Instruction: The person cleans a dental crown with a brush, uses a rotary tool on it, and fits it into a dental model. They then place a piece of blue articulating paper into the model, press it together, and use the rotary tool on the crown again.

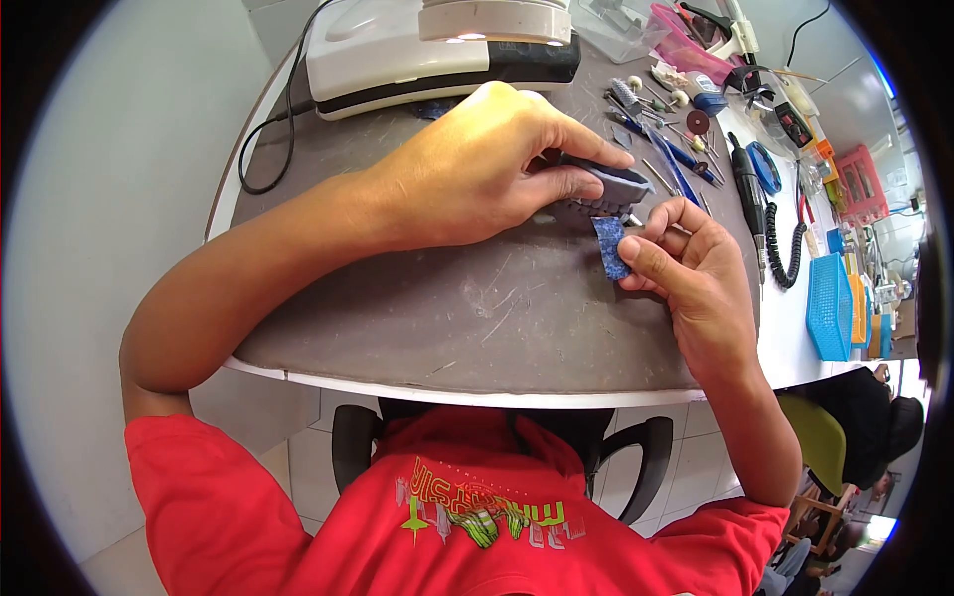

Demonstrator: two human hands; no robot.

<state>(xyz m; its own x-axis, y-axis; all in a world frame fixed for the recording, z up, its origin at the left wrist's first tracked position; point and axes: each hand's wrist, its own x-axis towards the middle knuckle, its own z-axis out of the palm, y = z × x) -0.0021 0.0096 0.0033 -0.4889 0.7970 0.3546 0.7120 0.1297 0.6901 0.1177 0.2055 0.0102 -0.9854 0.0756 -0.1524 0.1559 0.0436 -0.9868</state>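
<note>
My left hand [487, 164] presses down on a small grey ridged piece [608, 191] lying on the grey table mat [467, 308], thumb and fingers closed around it. Right beside it, my right hand [691, 263] pinches a small folded piece of blue sandpaper [609, 246] between thumb and fingers. The sandpaper's top edge touches the lower side of the grey piece. Both forearms reach in over the mat's near edge.
A white and black lamp base [397, 55] with a black cable [273, 139] stands at the back. Several small hand tools and burrs [666, 134] lie at the back right, with a black rotary handpiece [747, 189] and coiled cord. Blue baskets [827, 303] sit at the right.
</note>
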